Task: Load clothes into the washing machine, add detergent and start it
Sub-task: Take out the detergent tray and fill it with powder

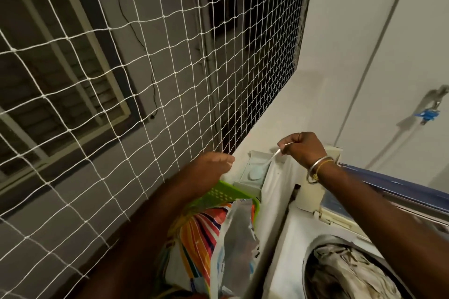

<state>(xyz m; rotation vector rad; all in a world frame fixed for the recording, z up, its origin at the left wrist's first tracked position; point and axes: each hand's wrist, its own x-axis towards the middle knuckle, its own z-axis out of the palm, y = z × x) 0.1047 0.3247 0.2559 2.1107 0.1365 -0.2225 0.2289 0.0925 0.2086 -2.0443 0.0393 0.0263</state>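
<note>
The right hand (303,150) pinches the handle of a slim pale spoon (275,154). Its long axis slants down-left from the fingers, the bowl of pale blue powder (256,173) lowest, inside the white detergent drawer (245,185). The left hand (213,167), fingers curled, meets a green perforated plastic basket (218,193), its grip hidden. Crumpled clothes (345,272) below the right forearm are cut off.

Drum (313,247) partly beyond bottom edge
</note>
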